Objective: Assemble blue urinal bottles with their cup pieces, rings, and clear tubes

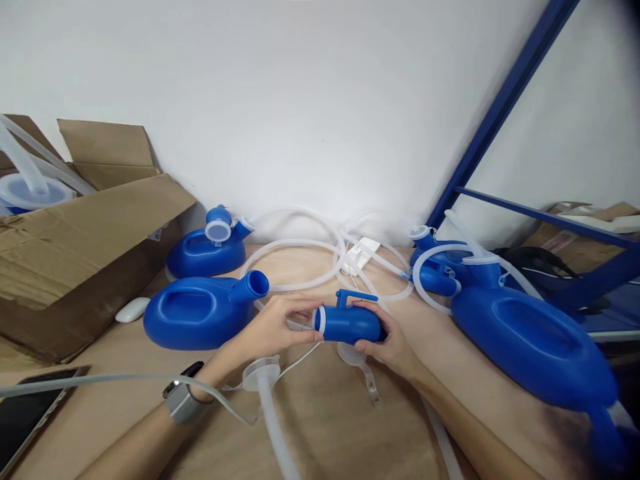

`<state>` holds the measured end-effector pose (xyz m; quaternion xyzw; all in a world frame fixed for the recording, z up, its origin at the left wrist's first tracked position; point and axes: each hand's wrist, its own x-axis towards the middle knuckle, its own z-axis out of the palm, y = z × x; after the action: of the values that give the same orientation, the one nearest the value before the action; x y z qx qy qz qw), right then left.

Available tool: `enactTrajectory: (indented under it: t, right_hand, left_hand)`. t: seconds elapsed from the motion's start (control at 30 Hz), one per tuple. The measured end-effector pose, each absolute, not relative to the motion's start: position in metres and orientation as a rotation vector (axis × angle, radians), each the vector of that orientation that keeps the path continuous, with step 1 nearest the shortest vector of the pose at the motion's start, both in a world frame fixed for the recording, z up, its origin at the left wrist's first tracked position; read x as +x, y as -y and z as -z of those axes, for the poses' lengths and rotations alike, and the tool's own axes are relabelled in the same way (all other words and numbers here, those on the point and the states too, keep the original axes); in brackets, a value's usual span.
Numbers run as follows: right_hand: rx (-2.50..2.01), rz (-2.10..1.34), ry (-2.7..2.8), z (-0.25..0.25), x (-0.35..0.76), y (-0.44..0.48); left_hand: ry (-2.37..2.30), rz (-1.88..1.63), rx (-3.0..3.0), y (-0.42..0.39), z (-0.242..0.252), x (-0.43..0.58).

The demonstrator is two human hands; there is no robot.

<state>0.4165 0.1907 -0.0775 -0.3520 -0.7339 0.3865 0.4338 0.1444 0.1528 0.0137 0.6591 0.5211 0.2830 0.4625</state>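
Surface: pale wooden table (325, 413), matte with a faint grain, set against a plain white wall (310, 107).
Room: a blue metal frame (500, 110) slants up at the right; an open cardboard box (75, 260) stands at the left.
Materials: smooth blue plastic bottles, flattened and oval with short round spouts; translucent soft tubing (300, 250) lies in loops at the back of the table.
Blue connector piece (347, 323): a short cylinder with a white ring at its left end and a small handle on top, held above the table centre.
Left hand (273, 330): fingers curled narrowly, tips pinching the white-ringed end.
Right hand (387, 340): fingers wrapped around the cylinder's right end, thumb on top.
Near bottle (200, 313): lies just left of the left hand, spout open toward the connector.
Large bottle (530, 340): lies at the right, apart from both hands.
Other items: a white funnel on a tube (263, 377) lies below the hands; a phone (30, 407) rests at the left edge.
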Motion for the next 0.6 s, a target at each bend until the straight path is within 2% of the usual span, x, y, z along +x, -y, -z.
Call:
enactTrajectory:
  t: [0.43, 0.6]
  right_hand:
    - [-0.85, -1.122, 1.783, 0.0794, 0.4189, -0.1851]
    - [-0.965, -1.123, 1.784, 0.0779, 0.4158, -0.1822]
  left_hand:
    - [-1.222, -0.601, 1.401, -0.1535, -0.0176, 0.1417]
    - [-1.208, -0.601, 1.39, -0.1526, -0.0172, 0.1435]
